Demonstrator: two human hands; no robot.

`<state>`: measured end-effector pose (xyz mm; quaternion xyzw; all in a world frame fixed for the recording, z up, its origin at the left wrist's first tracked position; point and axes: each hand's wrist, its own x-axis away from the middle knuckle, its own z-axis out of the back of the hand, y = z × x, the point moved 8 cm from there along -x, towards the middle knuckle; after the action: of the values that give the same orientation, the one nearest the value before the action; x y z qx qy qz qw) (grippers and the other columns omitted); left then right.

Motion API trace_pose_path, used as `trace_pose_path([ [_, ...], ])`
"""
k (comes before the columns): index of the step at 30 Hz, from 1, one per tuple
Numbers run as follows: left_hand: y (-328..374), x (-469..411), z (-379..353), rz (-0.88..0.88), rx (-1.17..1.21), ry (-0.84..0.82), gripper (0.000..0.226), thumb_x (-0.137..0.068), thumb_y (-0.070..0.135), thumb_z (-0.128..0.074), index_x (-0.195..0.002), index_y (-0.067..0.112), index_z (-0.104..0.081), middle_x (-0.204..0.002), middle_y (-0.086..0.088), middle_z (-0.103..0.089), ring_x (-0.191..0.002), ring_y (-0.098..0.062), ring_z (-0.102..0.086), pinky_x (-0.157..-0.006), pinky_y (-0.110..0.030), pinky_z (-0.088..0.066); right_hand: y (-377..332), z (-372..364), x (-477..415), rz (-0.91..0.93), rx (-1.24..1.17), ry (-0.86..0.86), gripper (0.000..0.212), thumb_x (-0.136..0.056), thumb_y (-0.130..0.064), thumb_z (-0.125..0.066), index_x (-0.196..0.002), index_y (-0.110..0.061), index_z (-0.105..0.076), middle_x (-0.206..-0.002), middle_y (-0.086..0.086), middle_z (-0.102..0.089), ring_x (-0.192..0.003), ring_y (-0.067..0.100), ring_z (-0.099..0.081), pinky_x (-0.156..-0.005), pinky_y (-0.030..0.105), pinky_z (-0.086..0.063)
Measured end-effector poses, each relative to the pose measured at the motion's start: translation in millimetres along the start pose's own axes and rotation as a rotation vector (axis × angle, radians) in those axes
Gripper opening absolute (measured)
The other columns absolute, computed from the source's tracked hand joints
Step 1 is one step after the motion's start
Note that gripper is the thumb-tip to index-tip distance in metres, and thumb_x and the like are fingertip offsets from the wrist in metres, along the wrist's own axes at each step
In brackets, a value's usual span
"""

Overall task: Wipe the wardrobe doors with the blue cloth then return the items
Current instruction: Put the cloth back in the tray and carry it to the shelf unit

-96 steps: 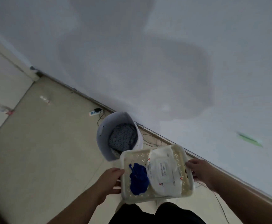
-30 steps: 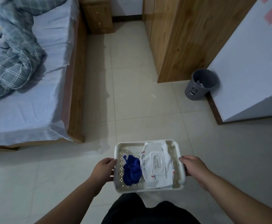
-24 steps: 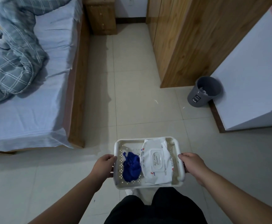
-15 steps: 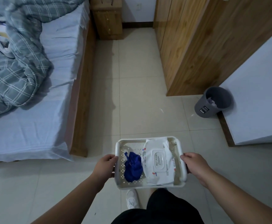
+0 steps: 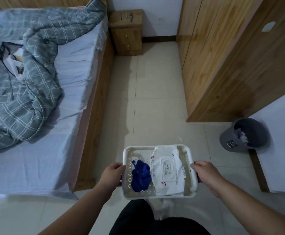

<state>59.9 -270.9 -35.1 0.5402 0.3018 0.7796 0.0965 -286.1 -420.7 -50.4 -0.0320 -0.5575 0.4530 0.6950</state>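
My left hand and my right hand each wrap one short end of the white perforated basket, fingers curled under the rim, so both are closed on it and it rides level in front of me. Inside, the blue cloth lies crumpled on the left half, touching the pack of wet wipes that fills the right. I judge the cloth light, limp and easy to snag (a pinch at the top of the bunch should lift it whole). The pack looks soft and slick, the basket stiff but thin. Ahead on my right stand the wooden wardrobe doors, not yet wiped, with a grey bin near their corner; the bed runs along my left.
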Motion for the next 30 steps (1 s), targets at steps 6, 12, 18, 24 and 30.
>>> trace_pose_path([
  [6,68,-70,14,-0.021,-0.022,-0.013,0.018,-0.104,0.023,-0.057,-0.101,0.016,-0.073,-0.095,-0.01,-0.079,-0.09,-0.031,-0.077,-0.083,-0.05,-0.066,-80,-3,-58,-0.013,0.001,0.003,0.03,-0.087,-0.007,-0.048,-0.087,-0.012,-0.078,-0.075,0.01,-0.079,-0.069,0.029,-0.077,-0.075,0.047,-0.064],
  [12,154,-142,36,-0.074,-0.04,-0.08,0.018,-0.105,0.024,-0.056,-0.106,0.014,-0.072,-0.095,-0.01,-0.079,-0.085,-0.026,-0.078,-0.063,-0.031,-0.063,-166,-8,-107,0.011,0.021,0.071,0.026,-0.086,-0.008,-0.05,-0.089,-0.003,-0.075,-0.086,0.021,-0.077,-0.084,0.043,-0.074,-0.083,0.058,-0.06],
  [18,238,-188,54,-0.114,-0.054,-0.118,0.018,-0.105,0.025,-0.057,-0.107,0.014,-0.072,-0.097,-0.009,-0.079,-0.088,-0.027,-0.078,-0.071,-0.037,-0.065,-237,-4,-142,0.027,-0.044,0.101,0.03,-0.088,-0.008,-0.05,-0.088,-0.013,-0.079,-0.082,0.011,-0.079,-0.08,0.034,-0.076,-0.081,0.051,-0.063],
  [24,304,-236,58,-0.131,-0.072,-0.119,0.019,-0.105,0.025,-0.058,-0.107,0.013,-0.072,-0.096,-0.009,-0.079,-0.085,-0.025,-0.079,-0.068,-0.035,-0.065,-297,1,-197,0.032,-0.077,0.095,0.035,-0.091,-0.006,-0.051,-0.083,-0.023,-0.08,-0.08,0.003,-0.08,-0.073,0.023,-0.077,-0.07,0.04,-0.063],
  [30,380,-298,53,-0.118,-0.117,-0.087,0.018,-0.105,0.024,-0.059,-0.109,0.011,-0.071,-0.097,-0.009,-0.079,-0.083,-0.024,-0.079,-0.062,-0.03,-0.063,-366,10,-278,0.043,-0.063,0.051,0.031,-0.091,-0.003,-0.053,-0.083,-0.018,-0.079,-0.076,0.003,-0.08,-0.071,0.023,-0.076,-0.066,0.036,-0.06],
])
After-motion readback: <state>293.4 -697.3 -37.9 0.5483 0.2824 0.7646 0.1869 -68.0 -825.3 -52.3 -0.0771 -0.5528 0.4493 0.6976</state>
